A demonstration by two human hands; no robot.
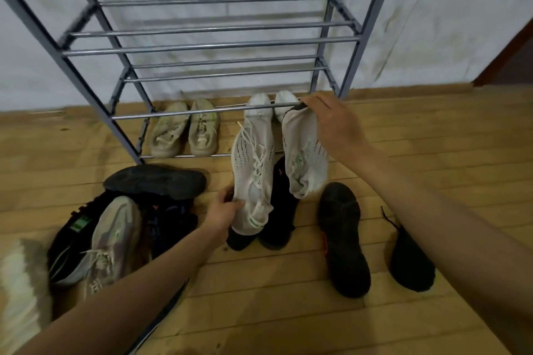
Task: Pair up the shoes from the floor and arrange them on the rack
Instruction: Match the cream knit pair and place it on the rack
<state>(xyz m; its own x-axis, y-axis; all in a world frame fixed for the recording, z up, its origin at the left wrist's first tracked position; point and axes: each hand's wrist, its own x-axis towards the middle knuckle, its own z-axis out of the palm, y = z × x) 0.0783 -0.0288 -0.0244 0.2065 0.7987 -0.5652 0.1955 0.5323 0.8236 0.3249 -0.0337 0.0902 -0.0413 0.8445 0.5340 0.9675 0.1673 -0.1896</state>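
Left hand (pixel 223 210) grips one white sneaker (pixel 252 170) by the heel | right hand (pixel 331 124) clasps its mate (pixel 302 158) | best move — toes level, side by side, onto the rack (pixel 202 45) bottom shelf beside the beige pair (pixel 184 131)

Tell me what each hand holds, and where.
Left hand grips one white sneaker at its heel end; right hand grips the other white sneaker near its toe end.

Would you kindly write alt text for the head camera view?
Left hand and right hand each hold a white sneaker at the rack's bottom shelf, beside a beige pair. Dark shoes lie on the wooden floor.
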